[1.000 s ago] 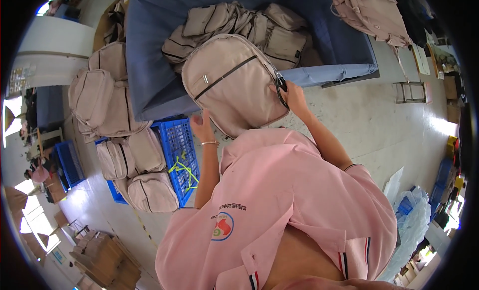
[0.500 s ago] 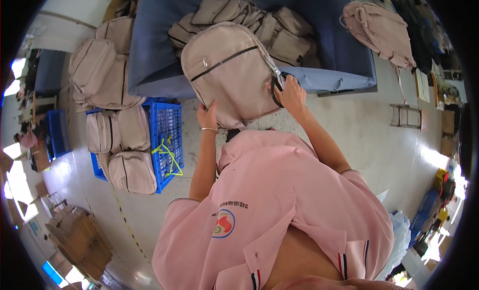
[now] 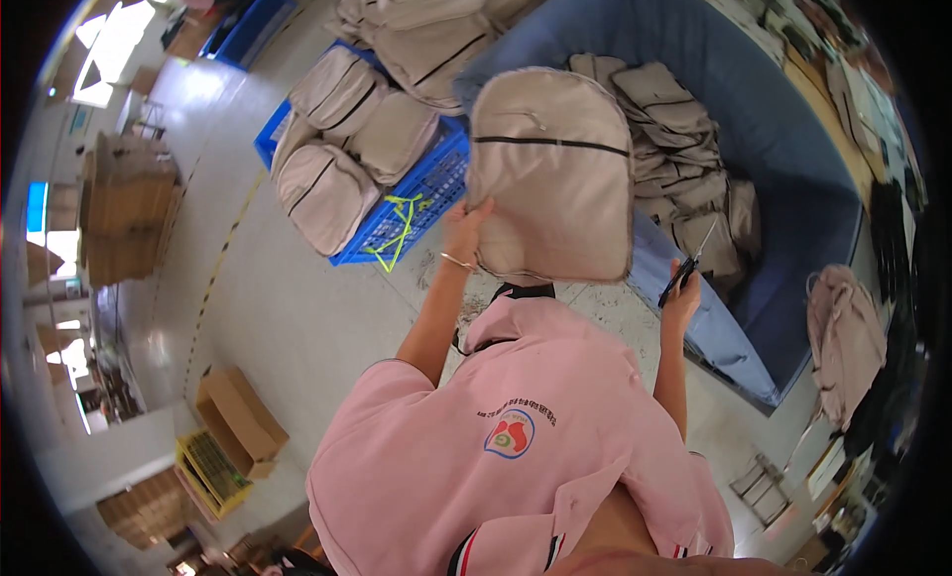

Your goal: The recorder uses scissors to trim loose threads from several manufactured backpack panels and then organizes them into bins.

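Note:
A beige backpack [image 3: 551, 194] with a dark zip line across its front hangs upright before me. My left hand [image 3: 470, 229] grips it by its lower left edge, the fingers partly hidden behind it. Off to the right of the bag, my right hand [image 3: 681, 290] is closed around black-handled scissors [image 3: 686, 270], whose blades point up and away from me. The scissors are apart from the backpack. Behind both, a blue-grey fabric-lined bin [image 3: 793, 229] holds a heap of similar beige bags [image 3: 666, 110].
At the left, a blue plastic crate [image 3: 421, 199] with yellow-green cord [image 3: 400, 229] holds several beige backpacks [image 3: 327, 194]. More bags [image 3: 431, 41] are piled behind it. A pinkish bag [image 3: 845, 343] hangs right of the bin. Cardboard cartons [image 3: 124, 209] stand far left.
My view has turned left. The right hand with the scissors has come away from the backpack's right edge. My left hand still holds the bag, which now hangs straighter.

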Available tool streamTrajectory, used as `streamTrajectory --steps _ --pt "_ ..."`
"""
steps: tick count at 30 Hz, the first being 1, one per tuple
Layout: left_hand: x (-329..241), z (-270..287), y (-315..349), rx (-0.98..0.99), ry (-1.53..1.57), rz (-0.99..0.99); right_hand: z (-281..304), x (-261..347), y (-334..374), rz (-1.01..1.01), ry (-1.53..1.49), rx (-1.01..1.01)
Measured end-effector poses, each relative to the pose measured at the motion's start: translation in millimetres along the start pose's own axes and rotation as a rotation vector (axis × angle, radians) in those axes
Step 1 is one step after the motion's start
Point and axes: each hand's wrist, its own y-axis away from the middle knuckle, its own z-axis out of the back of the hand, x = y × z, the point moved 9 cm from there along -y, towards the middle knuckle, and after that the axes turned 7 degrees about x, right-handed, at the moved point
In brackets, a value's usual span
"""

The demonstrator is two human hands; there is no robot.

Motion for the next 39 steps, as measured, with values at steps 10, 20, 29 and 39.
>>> streamTrajectory --steps 10,20,29,39 --pt "-157 166 3 -0.442 0.003 -0.411 -98 36 -22 -0.093 -0.183 0.282" --pt "-220 282 -29 -0.648 -0.217 -0.433 -188 65 -84 -0.124 -0.315 0.435" --pt "-340 330 -26 -0.436 -1.699 -0.334 -249 126 -95 0.064 -0.142 0.647" --pt "-490 385 -129 -0.268 -2.152 -0.264 -269 192 -97 0.204 0.203 0.670"
